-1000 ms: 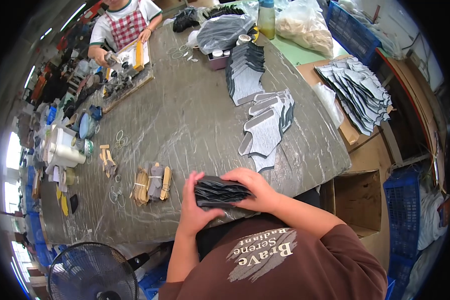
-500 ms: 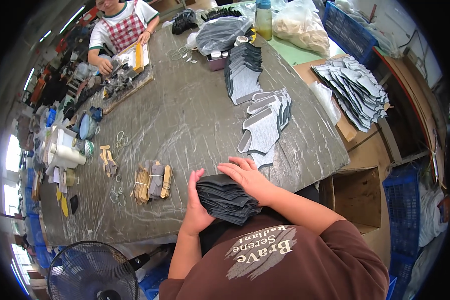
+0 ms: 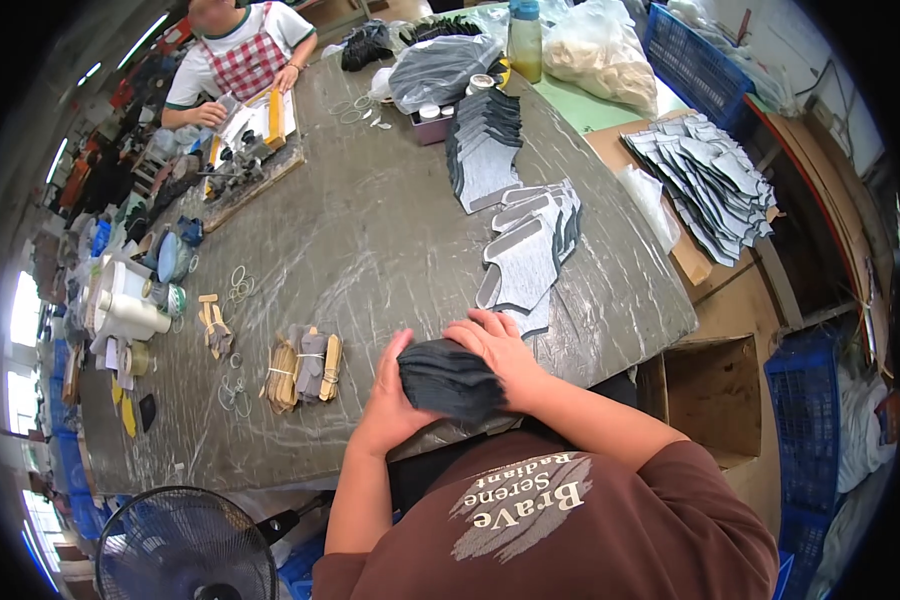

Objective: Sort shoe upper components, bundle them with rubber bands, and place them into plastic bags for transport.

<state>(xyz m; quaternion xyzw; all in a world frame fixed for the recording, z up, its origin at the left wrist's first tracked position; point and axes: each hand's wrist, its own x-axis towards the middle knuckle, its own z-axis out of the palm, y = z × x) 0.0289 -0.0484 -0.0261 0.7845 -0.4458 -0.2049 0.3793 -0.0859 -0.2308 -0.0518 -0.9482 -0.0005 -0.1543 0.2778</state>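
1. Hands first: my left hand (image 3: 388, 400) cups the near-left side of a stack of dark grey fabric pieces (image 3: 448, 378), fingers curled under it, while my right hand (image 3: 505, 352) lies over the top and far edge, fingers closed down on it. Both grip the stack.
2. Stack position: it sits at the near edge of the grey worktable (image 3: 370, 240), just above my chest, tilted toward me (whether its underside touches the tabletop I cannot tell).
3. To do this well, I judge the grip should stay even on both sides, so the pieces stay squared and none slides out of the middle.
4. Thumbs should press the edges flush; the soft pieces will probably fan if squeezed at one corner only.
5. Nearby: a fanned row of grey cut pieces (image 3: 530, 255) lies just beyond my right hand, and bundles tied with bands (image 3: 303, 367) lie to my left, apart from the stack.
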